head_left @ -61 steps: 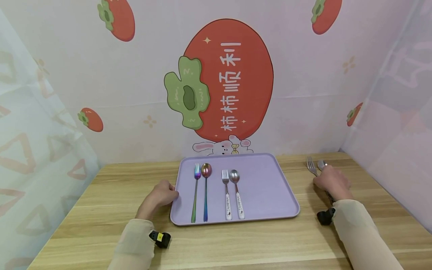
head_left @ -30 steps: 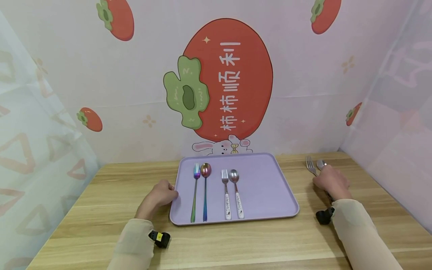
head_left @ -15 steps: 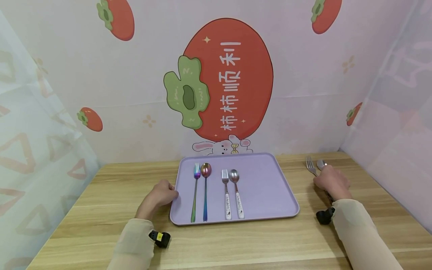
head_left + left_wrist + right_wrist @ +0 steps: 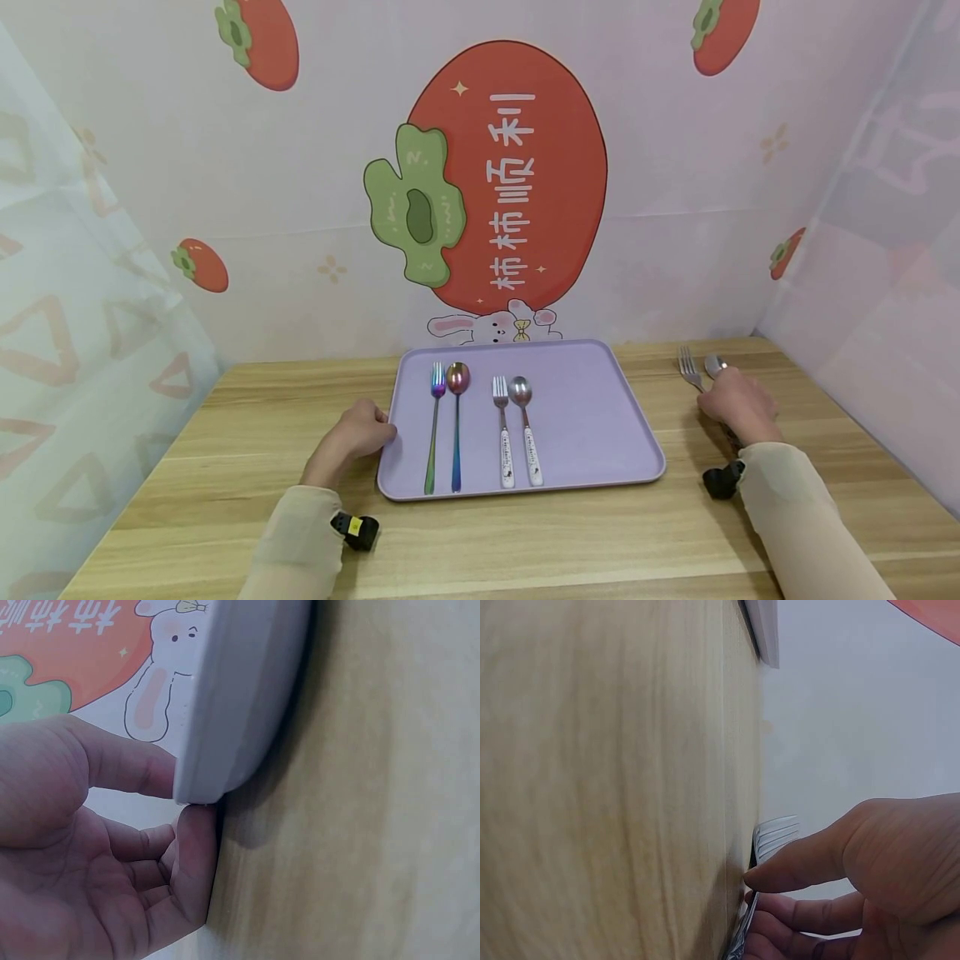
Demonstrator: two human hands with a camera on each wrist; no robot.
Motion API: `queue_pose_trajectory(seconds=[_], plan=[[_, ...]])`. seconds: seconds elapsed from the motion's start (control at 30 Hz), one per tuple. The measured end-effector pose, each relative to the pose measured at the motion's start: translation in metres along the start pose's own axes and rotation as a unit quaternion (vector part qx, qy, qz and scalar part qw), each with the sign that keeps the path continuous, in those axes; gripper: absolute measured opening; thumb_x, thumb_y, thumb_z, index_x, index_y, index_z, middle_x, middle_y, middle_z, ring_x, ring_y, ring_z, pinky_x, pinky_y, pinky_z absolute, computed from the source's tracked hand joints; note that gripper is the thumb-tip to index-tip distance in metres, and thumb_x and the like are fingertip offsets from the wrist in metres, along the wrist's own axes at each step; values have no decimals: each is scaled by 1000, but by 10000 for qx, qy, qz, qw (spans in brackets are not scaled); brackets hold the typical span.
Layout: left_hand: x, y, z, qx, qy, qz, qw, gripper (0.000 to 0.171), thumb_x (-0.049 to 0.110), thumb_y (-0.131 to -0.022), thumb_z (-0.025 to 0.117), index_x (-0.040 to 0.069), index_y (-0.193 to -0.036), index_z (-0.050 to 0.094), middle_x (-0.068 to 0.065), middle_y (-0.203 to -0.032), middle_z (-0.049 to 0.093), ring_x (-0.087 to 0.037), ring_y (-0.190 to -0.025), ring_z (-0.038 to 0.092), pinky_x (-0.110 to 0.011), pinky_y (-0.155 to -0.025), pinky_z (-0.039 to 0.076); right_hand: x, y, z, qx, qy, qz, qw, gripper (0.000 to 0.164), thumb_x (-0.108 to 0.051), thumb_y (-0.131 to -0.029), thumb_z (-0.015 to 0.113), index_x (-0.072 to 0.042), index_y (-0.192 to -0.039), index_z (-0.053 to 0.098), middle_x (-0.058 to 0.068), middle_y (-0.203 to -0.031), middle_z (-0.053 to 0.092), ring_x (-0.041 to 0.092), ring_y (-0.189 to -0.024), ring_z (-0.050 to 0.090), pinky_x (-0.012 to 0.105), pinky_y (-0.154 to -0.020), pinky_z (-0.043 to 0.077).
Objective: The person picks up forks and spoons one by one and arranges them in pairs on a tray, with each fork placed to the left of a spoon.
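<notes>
My left hand [image 4: 363, 429] pinches the left rim of a lilac tray [image 4: 592, 417], thumb at the rim and curled fingers along its outer edge. On the tray lie a rainbow-coloured fork [image 4: 438, 383] and spoon [image 4: 458, 379], then a fork [image 4: 500, 396] and spoon [image 4: 521, 392] with white patterned handles, heads pointing away. To the tray's right, my right hand [image 4: 741, 407] holds a silver fork [image 4: 688, 368] and silver spoon [image 4: 716, 364] low on the table. Only their heads and a bit of handle show. In the right wrist view the fork [image 4: 774, 834] passes between thumb and fingers.
The wooden table [image 4: 585, 542] ends at a backdrop [image 4: 300, 183] printed with persimmons, close behind the tray. Cloth side walls [image 4: 67, 275] stand on both sides. A small black camera [image 4: 358, 532] sits on the left wrist and a second black camera [image 4: 722, 481] on the right.
Nearly nothing differs. Both hands keep their places, the tray and cutlery lie as before, and only a tiny shift of the head view shows.
</notes>
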State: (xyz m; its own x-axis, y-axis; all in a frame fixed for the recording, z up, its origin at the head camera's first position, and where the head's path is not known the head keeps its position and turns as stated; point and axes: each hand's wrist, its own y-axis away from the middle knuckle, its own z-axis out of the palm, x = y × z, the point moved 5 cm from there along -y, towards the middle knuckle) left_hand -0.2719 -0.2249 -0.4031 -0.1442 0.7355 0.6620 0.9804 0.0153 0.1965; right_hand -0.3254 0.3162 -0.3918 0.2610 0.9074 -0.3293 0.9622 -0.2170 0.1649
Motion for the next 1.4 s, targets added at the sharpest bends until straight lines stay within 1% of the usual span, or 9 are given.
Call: queue_pose_trajectory(seconds=[0.27,0.4,0.6,0.8,0.97,1.27,1.4], plan=[[0,0,0,-6,7,-57,10000,30,2,-85,57,12,-60,42,1,-58,39,-14,-56,39,-27,-53,33,-1,0,0,-5,-5,24,10000,24,-17,-86,57,7,-87,56,26,-82,53,36,-71,51,49,-61,44],[0,0,0,-10,8,-23,10000,29,3,-85,57,11,-62,43,0,-60,41,-14,-57,41,-27,-54,34,0,0,1,-10,2,51,10000,25,-16,-86,57,8,-89,56,27,-83,53,37,-72,51,50,-62,44],[0,0,0,-19,24,-15,10000,28,3,-85,57,11,-62,43,0,-60,41,-15,-57,41,-27,-53,34,0,0,1,-3,6,61,10000,24,-17,-86,57,7,-88,56,26,-83,53,37,-72,51,49,-62,44],[-1,-1,1,-26,15,-104,9999,27,3,-85,58,10,-63,44,-1,-62,42,-15,-58,42,-27,-54,35,0,0,1,-3,16,34,10000,22,-16,-86,57,6,-85,56,24,-81,52,35,-71,51,46,-60,43],[-1,-3,1,-33,23,-150,9999,27,3,-85,57,11,-63,44,-1,-62,42,-15,-58,42,-27,-54,35,-1,1,0,0,0,-5,10000,22,-16,-85,57,6,-86,56,24,-80,51,35,-71,50,45,-59,42],[-1,-1,0,-18,-4,-21,10000,27,3,-84,57,11,-62,44,-1,-62,43,-15,-58,42,-27,-54,35,-2,3,0,-9,4,-89,10000,18,-14,-84,56,4,-82,55,21,-77,50,33,-69,50,44,-59,41],[-1,-1,0,-11,-7,-43,10000,27,3,-84,57,11,-62,43,-1,-61,42,-15,-57,42,-27,-53,34,-3,3,0,-12,10,-99,9999,18,-14,-84,56,4,-82,55,22,-78,50,33,-70,50,43,-60,41]])
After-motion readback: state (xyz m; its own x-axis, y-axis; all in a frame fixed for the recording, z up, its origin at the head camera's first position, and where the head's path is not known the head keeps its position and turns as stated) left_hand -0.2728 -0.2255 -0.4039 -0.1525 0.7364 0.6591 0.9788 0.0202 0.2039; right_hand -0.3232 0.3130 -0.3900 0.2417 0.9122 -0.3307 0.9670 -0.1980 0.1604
